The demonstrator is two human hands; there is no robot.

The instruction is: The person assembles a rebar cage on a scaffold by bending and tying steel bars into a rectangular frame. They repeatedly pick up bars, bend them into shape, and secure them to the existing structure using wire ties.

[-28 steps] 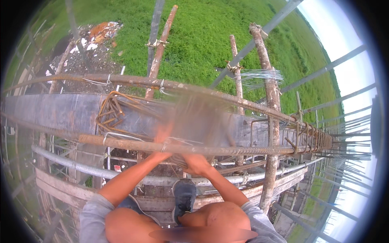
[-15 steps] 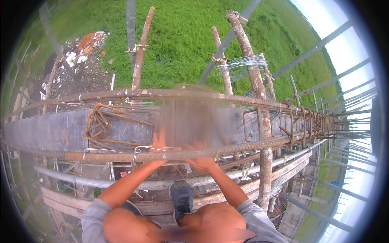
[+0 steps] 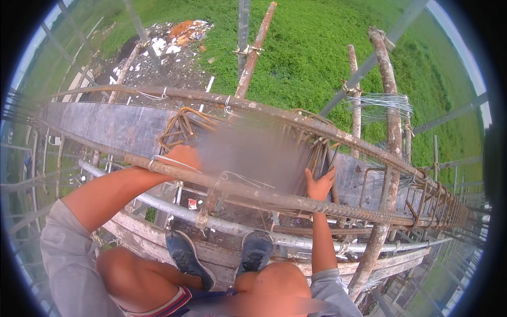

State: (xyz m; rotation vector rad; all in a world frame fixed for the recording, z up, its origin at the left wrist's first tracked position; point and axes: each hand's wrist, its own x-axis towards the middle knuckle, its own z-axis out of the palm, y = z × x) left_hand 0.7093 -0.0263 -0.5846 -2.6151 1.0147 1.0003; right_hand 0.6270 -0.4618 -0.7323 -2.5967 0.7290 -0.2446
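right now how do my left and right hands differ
Your left hand is beside the left bent bars, your right hand by the right bent bars. The left hand's fingers are hard to make out, while the right hand is spread open. Both reach beyond the near bar.

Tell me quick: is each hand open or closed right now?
Left hand: near bent rusty bars; grip cannot be told.
Right hand: open, thumb spread, at the rusty bar bundle.

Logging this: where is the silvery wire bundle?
The wire bundle is upper right in the head view, at the thick wooden post beyond the right hand.
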